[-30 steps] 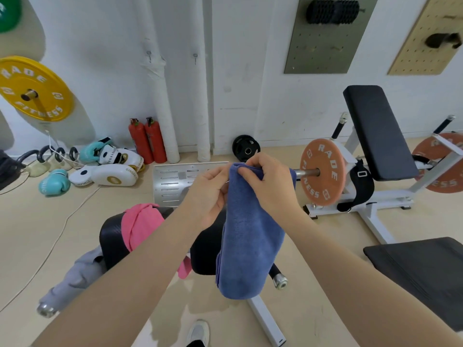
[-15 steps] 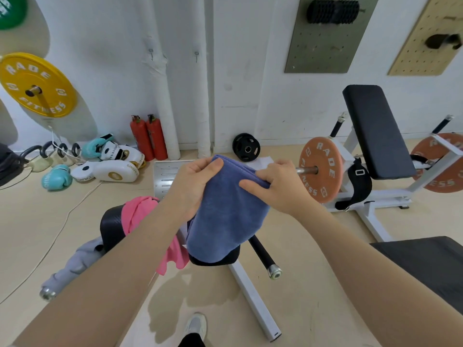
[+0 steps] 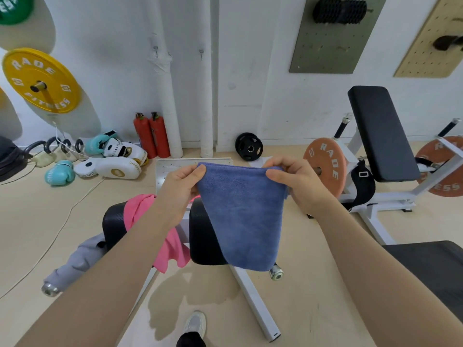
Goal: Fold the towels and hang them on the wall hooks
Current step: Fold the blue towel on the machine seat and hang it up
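I hold a blue towel spread in front of me, folded and hanging down. My left hand pinches its top left corner and my right hand pinches its top right corner. A pink towel and a grey towel lie draped over the black bench pad below my left arm. Two small metal wall hooks stick out of the white wall above, between the white pipes.
A white-framed weight bench with orange plates stands at right. Two red fire extinguishers, boxing gloves and pads and a black plate sit along the wall. A yellow plate hangs left. My shoe shows below.
The towel, first bunched narrow between both hands, has been pulled out wide. My hands moved apart to its top corners and it now hangs flat.
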Available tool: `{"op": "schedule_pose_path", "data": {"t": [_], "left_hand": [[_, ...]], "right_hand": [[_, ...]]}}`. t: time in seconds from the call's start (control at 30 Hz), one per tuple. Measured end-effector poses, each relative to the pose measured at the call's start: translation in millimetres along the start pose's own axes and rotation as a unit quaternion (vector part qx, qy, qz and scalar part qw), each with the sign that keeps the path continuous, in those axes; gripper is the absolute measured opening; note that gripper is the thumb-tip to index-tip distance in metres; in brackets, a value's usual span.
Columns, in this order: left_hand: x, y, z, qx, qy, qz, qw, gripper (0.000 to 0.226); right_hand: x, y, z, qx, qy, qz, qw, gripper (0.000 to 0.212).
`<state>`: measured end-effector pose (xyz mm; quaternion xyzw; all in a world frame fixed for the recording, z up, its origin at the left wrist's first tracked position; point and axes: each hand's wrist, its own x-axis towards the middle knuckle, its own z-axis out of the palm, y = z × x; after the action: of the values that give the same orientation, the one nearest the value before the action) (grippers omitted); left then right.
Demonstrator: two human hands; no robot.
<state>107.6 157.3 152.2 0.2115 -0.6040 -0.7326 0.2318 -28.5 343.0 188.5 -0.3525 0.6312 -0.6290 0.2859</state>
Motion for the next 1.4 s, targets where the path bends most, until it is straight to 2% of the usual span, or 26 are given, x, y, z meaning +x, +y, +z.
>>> {"op": "schedule_pose_path", "data": {"t": [0.07, 0.17, 0.23, 0.33, 0.4, 0.5, 0.6, 0.7, 0.8, 0.97, 1.07, 1.23, 1.4], "left_hand": [[-0.8, 2.9, -2.2, -0.020, -0.030, -0.002, 0.999, 0.022], [8.4, 7.8, -9.1, -0.011, -0.036, -0.008, 0.999, 0.024], [22.9, 9.0, -16.0, 0.009, -0.023, -0.011, 1.000, 0.024], [52.0, 4.3, -27.3, 0.081, -0.011, -0.011, 0.997, 0.022], [76.1, 1.4, -31.3, 0.126, 0.010, -0.002, 0.992, 0.020], [120.0, 6.6, -31.0, 0.130, 0.038, 0.014, 0.991, 0.019], [168.5, 23.5, -30.5, 0.110, 0.055, 0.022, 0.992, 0.021], [210.1, 40.1, -31.1, 0.084, 0.053, 0.043, 0.994, 0.023], [229.3, 38.9, -35.0, 0.097, 0.024, 0.041, 0.994, 0.024], [222.8, -14.4, -58.3, 0.178, 0.004, -0.040, 0.983, 0.020], [191.2, -53.5, -66.9, 0.195, -0.053, -0.088, 0.975, 0.019], [125.5, -105.4, -71.0, 0.283, -0.087, -0.121, 0.947, 0.021], [69.0, -129.5, -65.8, 0.317, -0.074, -0.141, 0.935, 0.023]], "right_hand": [[7.3, 3.4, -3.8, 0.095, -0.017, 0.040, 0.994, 0.020], [21.6, 13.7, -8.2, 0.136, -0.011, 0.059, 0.989, 0.028], [35.6, 21.2, -8.5, 0.086, 0.002, 0.068, 0.994, 0.032], [65.6, 32.9, -6.1, -0.072, 0.042, 0.104, 0.991, 0.051], [91.3, 40.9, -4.7, -0.153, 0.074, 0.107, 0.980, 0.045], [136.3, 43.1, -1.6, -0.234, 0.140, 0.060, 0.960, 0.024], [178.8, 29.1, -1.8, -0.184, 0.210, 0.022, 0.960, 0.018], [208.1, 13.4, -9.2, -0.086, 0.224, 0.008, 0.971, 0.019], [222.4, 16.3, -17.8, -0.087, 0.200, 0.016, 0.976, 0.020], [208.1, 56.8, -20.3, -0.196, 0.097, 0.106, 0.970, 0.021], [182.8, 89.3, -18.9, -0.233, 0.027, 0.178, 0.956, 0.025], [118.9, 133.6, -6.8, -0.280, -0.050, 0.244, 0.927, 0.024], [69.9, 164.7, 9.2, -0.292, -0.081, 0.261, 0.917, 0.023]]}}
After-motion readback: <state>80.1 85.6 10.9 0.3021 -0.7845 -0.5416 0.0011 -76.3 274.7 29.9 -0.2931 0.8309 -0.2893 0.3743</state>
